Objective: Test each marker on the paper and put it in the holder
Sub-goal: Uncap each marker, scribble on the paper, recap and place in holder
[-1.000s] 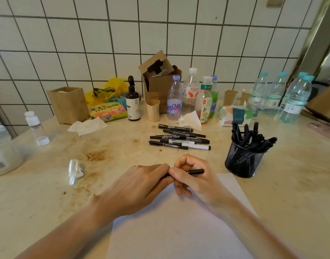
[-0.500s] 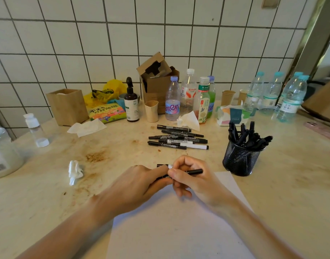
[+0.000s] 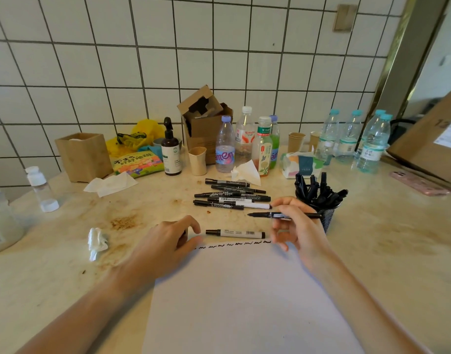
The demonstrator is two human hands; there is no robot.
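Observation:
My right hand (image 3: 297, 226) holds a black marker (image 3: 260, 214) level above the table, its far end pointing at the black mesh holder (image 3: 326, 213), which is full of markers. My left hand (image 3: 165, 241) rests at the top left corner of the white paper (image 3: 245, 297), fingers curled and holding nothing. A white-barrelled marker (image 3: 236, 233) lies between my hands just above the paper. A row of short black squiggles (image 3: 232, 244) runs along the paper's top edge. Several more markers (image 3: 229, 196) lie in a pile behind.
Bottles (image 3: 245, 141), paper cups (image 3: 197, 159), a cardboard box (image 3: 206, 123) and a tissue pack (image 3: 302, 162) line the tiled wall. A wooden box (image 3: 84, 154) stands back left, a crumpled tissue (image 3: 97, 241) left of my hand, a pink phone (image 3: 418, 183) far right.
My hands have come apart. The right hand has lifted the black marker to the right toward the holder; the left hand has let go. The view tilted, showing a white marker and squiggles.

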